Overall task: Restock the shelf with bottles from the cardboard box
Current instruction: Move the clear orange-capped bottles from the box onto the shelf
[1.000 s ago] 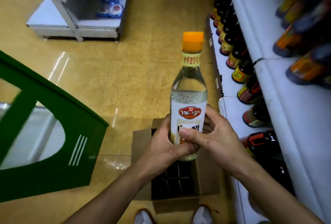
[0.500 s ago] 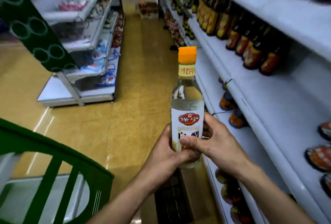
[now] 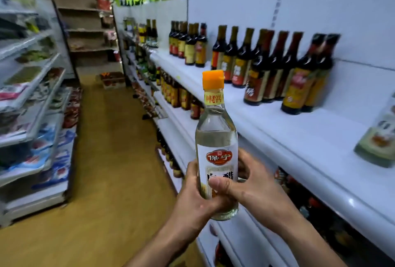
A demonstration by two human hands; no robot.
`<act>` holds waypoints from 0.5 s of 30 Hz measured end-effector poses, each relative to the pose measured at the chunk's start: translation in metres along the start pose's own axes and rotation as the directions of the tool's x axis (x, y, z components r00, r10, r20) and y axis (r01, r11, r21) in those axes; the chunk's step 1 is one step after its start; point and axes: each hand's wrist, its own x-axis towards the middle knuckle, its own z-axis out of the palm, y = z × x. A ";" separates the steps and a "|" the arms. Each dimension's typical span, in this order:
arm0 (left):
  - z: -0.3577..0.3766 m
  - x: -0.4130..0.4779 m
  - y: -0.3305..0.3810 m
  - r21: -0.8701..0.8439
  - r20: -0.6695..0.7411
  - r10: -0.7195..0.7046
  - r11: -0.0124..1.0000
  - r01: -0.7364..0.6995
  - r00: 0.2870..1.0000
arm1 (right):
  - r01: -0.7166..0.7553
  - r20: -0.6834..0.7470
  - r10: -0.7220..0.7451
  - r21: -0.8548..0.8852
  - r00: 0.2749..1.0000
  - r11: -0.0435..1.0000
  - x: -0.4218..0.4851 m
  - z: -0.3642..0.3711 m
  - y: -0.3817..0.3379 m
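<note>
Currently both hands, left hand (image 3: 197, 200) and right hand (image 3: 254, 192), keep fingers clamped on one clear bottle (image 3: 216, 147). Placement on the shelf (image 3: 299, 138) remains outstanding.

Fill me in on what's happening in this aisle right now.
A person is restocking. Both hands, left hand and right hand, hold a clear bottle with an orange cap upright in front of the white shelf. It is not yet on the shelf. Dark bottles line the back of that shelf, with bare space in front of them, and a similar pale bottle stands at the far right. The cardboard box is out of view.
</note>
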 end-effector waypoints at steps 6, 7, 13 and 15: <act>0.067 0.034 0.023 -0.012 0.140 0.062 0.998 -0.061 0.988 | -0.001 -0.156 -0.002 -0.016 0.988 1.000 -0.015 -0.073 -0.009; 0.081 0.040 0.028 -0.023 0.170 0.077 0.997 -0.074 0.982 | 0.006 -0.184 -0.008 -0.013 0.983 1.000 -0.020 -0.087 -0.011; 0.153 0.063 0.052 -0.065 0.294 0.152 0.988 -0.139 0.944 | 0.053 -0.320 -0.066 -0.050 0.945 0.997 -0.045 -0.157 -0.016; 0.177 0.069 0.056 -0.076 0.342 0.177 0.984 -0.161 0.923 | 0.062 -0.371 -0.082 -0.067 0.925 0.996 -0.056 -0.177 -0.016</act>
